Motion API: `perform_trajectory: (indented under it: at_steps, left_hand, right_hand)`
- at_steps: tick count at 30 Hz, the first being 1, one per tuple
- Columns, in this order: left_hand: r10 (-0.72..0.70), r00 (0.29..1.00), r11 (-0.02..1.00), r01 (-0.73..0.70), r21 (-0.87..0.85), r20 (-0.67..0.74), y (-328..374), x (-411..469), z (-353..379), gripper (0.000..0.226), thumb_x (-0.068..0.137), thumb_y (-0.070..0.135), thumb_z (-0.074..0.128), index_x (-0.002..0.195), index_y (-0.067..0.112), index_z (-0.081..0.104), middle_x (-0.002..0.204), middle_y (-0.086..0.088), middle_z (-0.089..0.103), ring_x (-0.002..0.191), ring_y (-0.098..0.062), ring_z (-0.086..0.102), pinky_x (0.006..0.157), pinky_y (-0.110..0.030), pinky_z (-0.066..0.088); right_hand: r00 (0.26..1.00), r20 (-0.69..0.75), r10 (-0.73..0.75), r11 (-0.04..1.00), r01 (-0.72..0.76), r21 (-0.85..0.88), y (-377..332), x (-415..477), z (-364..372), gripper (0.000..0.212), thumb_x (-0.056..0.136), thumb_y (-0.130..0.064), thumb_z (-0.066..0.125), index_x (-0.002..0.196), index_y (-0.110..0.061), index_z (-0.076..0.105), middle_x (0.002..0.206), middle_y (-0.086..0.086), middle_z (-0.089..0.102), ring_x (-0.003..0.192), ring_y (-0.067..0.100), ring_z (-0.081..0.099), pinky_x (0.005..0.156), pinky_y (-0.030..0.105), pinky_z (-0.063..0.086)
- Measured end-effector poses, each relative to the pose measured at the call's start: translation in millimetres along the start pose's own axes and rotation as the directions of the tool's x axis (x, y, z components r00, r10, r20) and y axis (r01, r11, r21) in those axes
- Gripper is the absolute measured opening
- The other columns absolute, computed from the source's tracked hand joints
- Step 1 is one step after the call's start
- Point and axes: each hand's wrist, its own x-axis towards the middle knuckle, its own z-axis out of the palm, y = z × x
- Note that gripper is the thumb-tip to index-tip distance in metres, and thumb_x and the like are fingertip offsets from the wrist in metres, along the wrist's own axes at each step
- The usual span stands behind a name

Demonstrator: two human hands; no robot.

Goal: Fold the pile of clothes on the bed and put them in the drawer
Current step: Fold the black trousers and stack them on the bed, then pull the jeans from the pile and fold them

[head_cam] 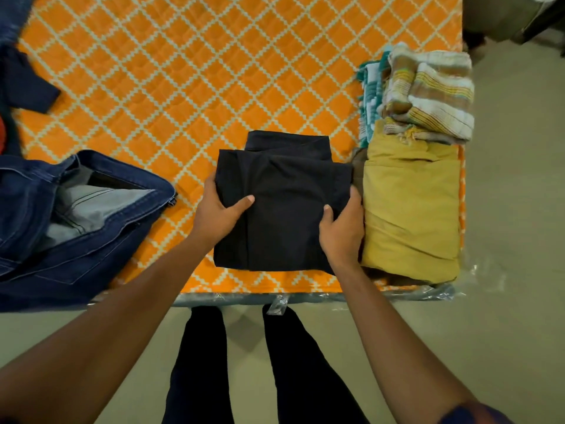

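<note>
The folded black garment (287,203) lies flat on the orange diamond-patterned bedsheet (214,71), close to the near edge of the bed, held between the two hands. The left hand (217,209) grips its left edge: the thumb (244,201) lies stretched across the top of the cloth, and the other fingers curl round the edge and out of sight beneath it. The right hand (342,231) grips the right edge in the same way, with its thumb (328,212) on top and its fingers wrapped round the side, touching the fabric. Just right of the black garment, touching it, sits a folded mustard-yellow garment (409,209), with folded striped towels (428,96) beyond that. Left of the black garment, apart from it, lie unfolded blue jeans (76,224).
</note>
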Motion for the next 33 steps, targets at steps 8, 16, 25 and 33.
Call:
perform_trajectory:
  at_steps: [8, 16, 25, 33]
  left_hand:
    - [0.331, 0.895, 0.888, -0.189, 0.419, -0.298, -34, -32, -127, 0.052, 0.093, 0.024, 0.067, 0.141, 0.015, 0.048, 0.123, -0.008, 0.056, 0.114, -0.024, 0.054, 0.091, -0.041, 0.049]
    - [0.168, 0.939, 0.631, 0.131, 0.764, -0.300, -125, -85, -296, 0.063, 0.079, 0.032, 0.077, 0.136, 0.020, 0.054, 0.131, -0.006, 0.050, 0.122, -0.033, 0.048, 0.091, -0.052, 0.044]
    - [0.463, 0.838, 0.550, -0.015, 0.835, -0.290, -160, -73, -354, 0.029, 0.076, 0.023, 0.075, 0.104, 0.023, 0.070, 0.131, -0.007, 0.055, 0.119, -0.029, 0.045, 0.088, -0.047, 0.038]
    - [0.213, 0.977, 0.662, -0.160, 0.732, 0.021, -107, -45, -401, 0.048, 0.083, 0.068, 0.034, 0.083, 0.026, 0.057, 0.100, 0.006, 0.055, 0.100, -0.023, 0.052, 0.079, -0.037, 0.041]
  right_hand:
    - [0.759, 0.100, -0.644, 0.764, 0.644, 0.032, -101, -77, 59, 0.028, 0.087, -0.014, 0.068, 0.115, -0.016, 0.070, 0.124, 0.006, 0.059, 0.116, 0.026, 0.053, 0.097, 0.044, 0.048]
    - [0.489, 0.683, -0.543, 0.599, 0.795, -0.092, -224, -124, 196, 0.090, 0.079, -0.026, 0.073, 0.157, -0.035, 0.029, 0.168, 0.006, 0.015, 0.155, 0.029, 0.010, 0.121, 0.057, 0.017]
    - [0.473, 0.731, -0.491, 0.556, 0.817, -0.155, -273, -118, 246, 0.091, 0.077, -0.042, 0.072, 0.157, -0.033, 0.029, 0.149, 0.009, 0.045, 0.136, 0.034, 0.042, 0.103, 0.054, 0.046]
    - [0.590, 0.649, -0.480, 0.693, 0.709, -0.132, -219, -123, 189, 0.045, 0.068, -0.018, 0.056, 0.110, -0.017, 0.073, 0.101, 0.001, 0.074, 0.094, 0.025, 0.068, 0.076, 0.032, 0.051]
